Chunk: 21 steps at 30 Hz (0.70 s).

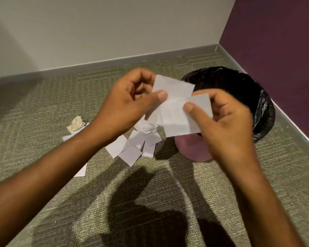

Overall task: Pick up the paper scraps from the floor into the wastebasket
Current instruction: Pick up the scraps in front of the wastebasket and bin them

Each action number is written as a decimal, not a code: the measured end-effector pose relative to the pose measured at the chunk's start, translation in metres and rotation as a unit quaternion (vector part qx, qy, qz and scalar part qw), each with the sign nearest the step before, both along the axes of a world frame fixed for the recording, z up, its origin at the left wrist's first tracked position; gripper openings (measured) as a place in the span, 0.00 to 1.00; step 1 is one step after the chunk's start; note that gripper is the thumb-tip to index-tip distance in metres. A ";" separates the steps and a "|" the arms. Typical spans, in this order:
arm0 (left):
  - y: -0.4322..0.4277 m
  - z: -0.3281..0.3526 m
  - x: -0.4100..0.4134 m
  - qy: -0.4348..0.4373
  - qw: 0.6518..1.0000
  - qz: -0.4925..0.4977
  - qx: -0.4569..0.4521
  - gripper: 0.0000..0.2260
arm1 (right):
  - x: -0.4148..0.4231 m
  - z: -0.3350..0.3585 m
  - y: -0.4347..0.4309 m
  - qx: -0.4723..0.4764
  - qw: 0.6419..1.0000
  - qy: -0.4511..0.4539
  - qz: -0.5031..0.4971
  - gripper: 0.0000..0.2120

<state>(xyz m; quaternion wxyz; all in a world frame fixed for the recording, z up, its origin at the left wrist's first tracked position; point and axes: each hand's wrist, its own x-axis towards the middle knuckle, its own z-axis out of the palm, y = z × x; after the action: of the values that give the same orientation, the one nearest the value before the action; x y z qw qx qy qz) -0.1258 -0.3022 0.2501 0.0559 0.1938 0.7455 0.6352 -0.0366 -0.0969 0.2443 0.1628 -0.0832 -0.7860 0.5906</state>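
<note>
Fingers (141, 83) of the left hand (130, 104) are curled inward, with the thumb pressed flat on the near edge of a small stack of held scraps (175, 90), pinching it. The right hand (228, 127) pinches the same stack from the other side, thumb on top and its other fingers folded behind the sheets. These pieces are thin, flat white rectangles with straight edges, fanned unevenly and overlapping, held in the air in front of the wastebasket's rim. Far left on the carpet (43, 107), a short ribbed weave in grey-green, lies a crumpled tan wad (76, 124), with a white slip (68, 137) beside it partly hidden by the left forearm. Near the middle, a loose pile of floor scraps (130, 152) lies overlapping, flat and squarish, with a crumpled white tissue (148, 129) at its far edge. Just right of the pile stands the wastebasket (194, 151), round, of smooth pink plastic, lined with a glossy, wrinkled black bag (265, 107) folded over its rim. It sits in the corner where a pale wall (114, 29) meets a purple wall (275, 41).
</note>
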 end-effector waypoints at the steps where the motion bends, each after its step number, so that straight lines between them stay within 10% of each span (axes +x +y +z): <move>1: 0.010 0.008 -0.006 0.012 1.000 -0.007 0.000 0.12 | -0.003 0.007 0.010 0.003 1.000 0.014 -0.020 0.06; 14: 0.111 -0.018 -0.039 -0.119 0.982 -0.076 -0.125 0.25 | -0.052 -0.038 0.087 0.084 0.981 -0.116 -0.129 0.26; 21: 0.100 -0.004 -0.034 -0.156 0.981 -0.062 -0.094 0.22 | -0.053 -0.039 0.082 0.091 0.983 -0.113 -0.115 0.15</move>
<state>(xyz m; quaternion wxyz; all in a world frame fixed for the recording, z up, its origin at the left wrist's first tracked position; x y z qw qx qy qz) -0.1603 -0.2019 0.2456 0.2287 0.1318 0.7706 0.5801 -0.0898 -0.0148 0.2053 0.1464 -0.2241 -0.8348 0.4811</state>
